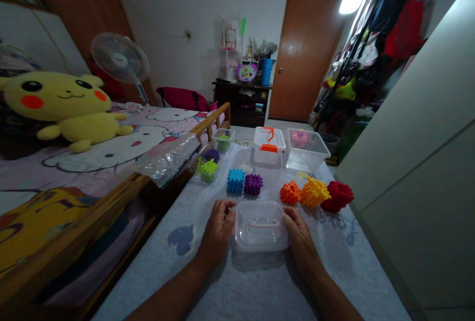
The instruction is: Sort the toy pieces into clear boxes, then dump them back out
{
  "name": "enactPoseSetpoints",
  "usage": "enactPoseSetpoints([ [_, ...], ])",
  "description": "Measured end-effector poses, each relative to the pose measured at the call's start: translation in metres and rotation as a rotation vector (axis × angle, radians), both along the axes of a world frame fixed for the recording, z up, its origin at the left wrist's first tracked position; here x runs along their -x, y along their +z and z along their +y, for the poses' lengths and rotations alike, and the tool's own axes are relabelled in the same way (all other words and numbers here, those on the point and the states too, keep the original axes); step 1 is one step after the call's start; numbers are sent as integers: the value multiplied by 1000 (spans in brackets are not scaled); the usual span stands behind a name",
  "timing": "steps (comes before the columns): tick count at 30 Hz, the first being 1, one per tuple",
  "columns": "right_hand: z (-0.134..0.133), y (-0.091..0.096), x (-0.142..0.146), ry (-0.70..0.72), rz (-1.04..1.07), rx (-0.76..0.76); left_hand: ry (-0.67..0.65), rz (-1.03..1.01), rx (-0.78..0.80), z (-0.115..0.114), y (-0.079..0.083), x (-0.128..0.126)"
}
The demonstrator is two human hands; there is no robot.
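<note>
"What do you have on the left?"
"Beyond your left hand, a knobbly lime-green block piece. Left fingers curved, grasping the near side of a rectangular, lidded clear plastic box."
"And mid-table?"
"Sky-blue knobbly cube, dark-purple knobbly cube, side by side behind your box. The box sits between your palms, right in front of you."
"Right?"
"Your right hand grasps its other side. Past it: orange, yellow and deep-red knobbly blocks, in a row."

Illumination was dim; a lamp glared beyond the far right corner of the table. Wide-angle distortion stretched the view's periphery.
</note>
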State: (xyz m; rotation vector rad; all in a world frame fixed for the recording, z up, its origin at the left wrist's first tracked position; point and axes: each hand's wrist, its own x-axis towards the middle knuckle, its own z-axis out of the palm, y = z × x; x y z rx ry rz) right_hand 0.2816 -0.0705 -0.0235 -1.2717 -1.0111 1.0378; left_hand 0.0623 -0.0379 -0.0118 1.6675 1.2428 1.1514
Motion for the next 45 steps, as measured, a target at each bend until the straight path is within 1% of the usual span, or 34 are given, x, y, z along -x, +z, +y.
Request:
enactPoseSetpoints([
  [1,0,0,0,7,-4,9,-2,35,-109,-1,0,1],
  [2,0,0,0,13,-5,22,-32,76,-217,-1,-1,2],
  [3,0,1,0,22,-6,34,-90,129,-307,-2,-1,3],
  [4,-1,2,0,33,-4,45,-158,190,-370,-4,-1,3],
  [6,-2,6,1,62,15,57,-260,317,-413,-5,0,2],
  [9,-3,12,1,56,0,50,-298,420,-357,-6,0,1],
  [13,-2,15,-1,46,-72,41,-306,432,-309,-4,1,0],
  [18,0,10,-2,28,-121,24,-301,404,-278,-2,3,-1],
  [23,0,5,-2,45,-139,25,-327,407,-220,-2,3,0],
  [28,1,1,-4,30,-280,-35,-323,431,-221,-2,3,1],
  [30,1,1,-4,22,-325,-69,-310,410,-239,-3,2,0],
  [32,1,1,-3,16,-327,-85,-287,381,-265,-3,1,0],
  [35,1,2,0,30,-299,-69,-249,331,-309,-3,2,-1],
  [38,1,1,1,50,-283,-55,-217,287,-337,-3,5,1],
  [41,0,1,1,37,-270,-50,-186,229,-354,1,10,7],
  [45,0,0,-1,-32,-228,-53,-99,123,-330,14,12,25],
])
